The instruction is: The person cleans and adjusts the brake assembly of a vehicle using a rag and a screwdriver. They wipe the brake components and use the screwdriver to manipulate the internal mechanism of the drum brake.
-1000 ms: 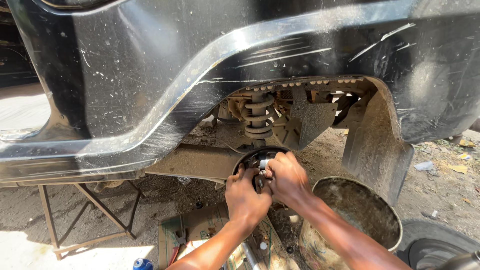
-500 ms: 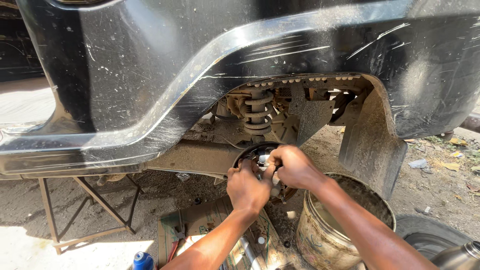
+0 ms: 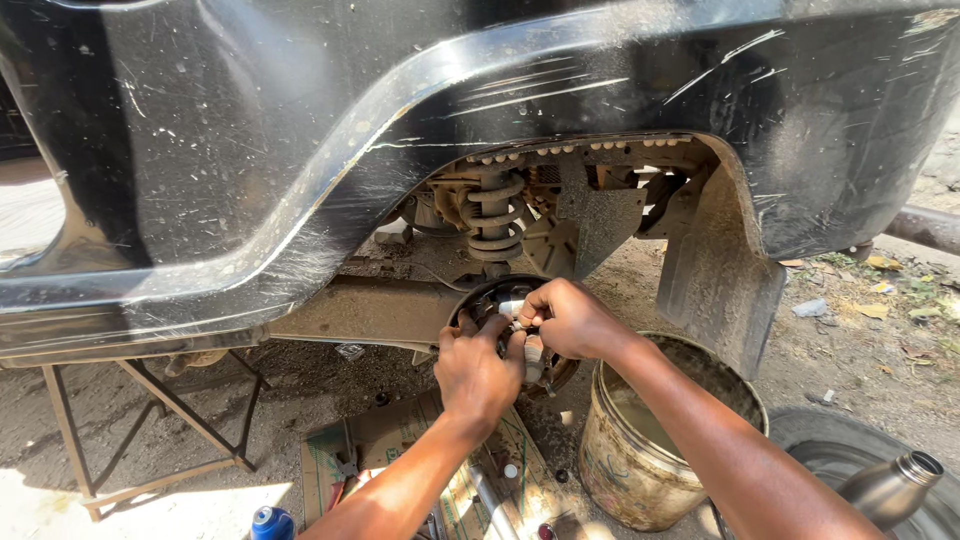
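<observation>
Keep your left hand [image 3: 478,372] braced on the brake hub [image 3: 500,300] (fingers curled); right hand [image 3: 568,318] pinches its small fitting squarely.

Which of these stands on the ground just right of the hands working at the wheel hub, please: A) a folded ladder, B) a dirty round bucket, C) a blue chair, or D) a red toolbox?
B: a dirty round bucket stands beside the right forearm, below the hub.

Dirt ground [image 3: 860,370]: bucket [image 3: 640,470], flattened cardboard [image 3: 400,450], tyre [image 3: 850,450], possibly tools.
</observation>
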